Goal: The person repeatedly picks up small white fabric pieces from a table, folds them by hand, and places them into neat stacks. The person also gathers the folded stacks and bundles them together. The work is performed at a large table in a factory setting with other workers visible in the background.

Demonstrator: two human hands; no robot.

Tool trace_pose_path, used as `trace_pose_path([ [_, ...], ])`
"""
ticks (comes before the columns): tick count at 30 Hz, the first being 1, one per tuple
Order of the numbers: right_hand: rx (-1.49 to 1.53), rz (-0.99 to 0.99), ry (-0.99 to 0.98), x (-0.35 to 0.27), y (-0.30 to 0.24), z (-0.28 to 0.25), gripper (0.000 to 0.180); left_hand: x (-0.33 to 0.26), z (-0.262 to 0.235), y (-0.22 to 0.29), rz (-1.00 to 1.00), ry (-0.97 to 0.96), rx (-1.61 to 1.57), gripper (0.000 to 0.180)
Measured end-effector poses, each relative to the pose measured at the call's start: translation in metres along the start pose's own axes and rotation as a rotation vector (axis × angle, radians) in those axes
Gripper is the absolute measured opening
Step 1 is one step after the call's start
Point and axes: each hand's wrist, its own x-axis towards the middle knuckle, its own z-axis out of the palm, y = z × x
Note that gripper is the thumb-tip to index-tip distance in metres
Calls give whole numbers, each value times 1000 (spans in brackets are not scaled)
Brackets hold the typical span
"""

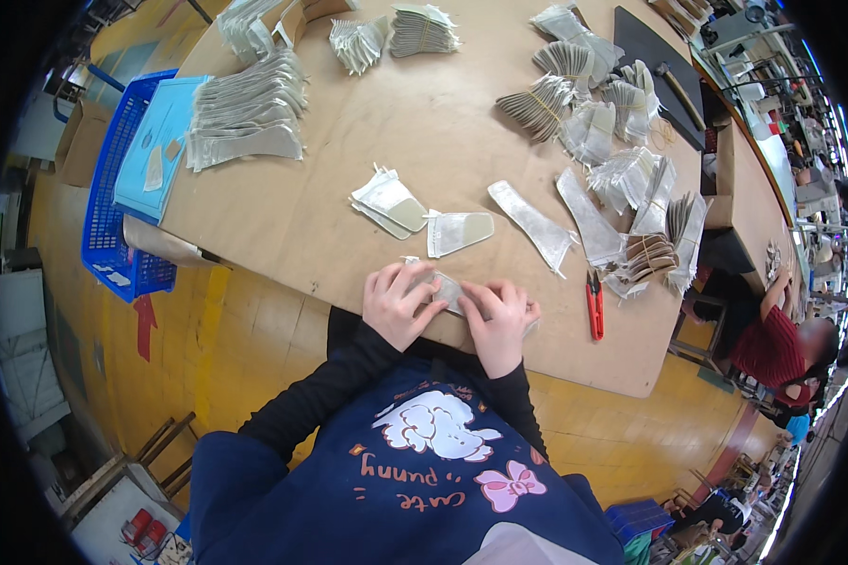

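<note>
Right of a basket (103, 202) holding scraps (115, 276), left hand (399, 304) and right hand (497, 320) grasp a grey piece (451, 293).

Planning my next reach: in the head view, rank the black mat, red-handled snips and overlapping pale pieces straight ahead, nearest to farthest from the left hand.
From the left hand:
1. Overlapping pale pieces, straight ahead.
2. Red-handled snips, to the right, past the other hand.
3. Black mat, far right, towards the table's far side.
</note>
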Motion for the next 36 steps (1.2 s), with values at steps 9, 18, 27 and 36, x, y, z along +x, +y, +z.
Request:
trace_pose_path([
  [9, 82, -79, 231, 98, 63, -4, 44, 17, -10, 12, -45, -136, 11, 25],
  [18, 103, -88, 34, 77, 67, -51, 52, 61, 20, -16, 28, -135, -153, 45],
  [27, 211, -165, -264, 59, 57, -48, 35, 60, 23, -40, 242, -203, -285, 28],
  [36, 160, -162, -172, 63, 55, -19, 25, 62, 25, -31, 124, -215, -257, 28],
])
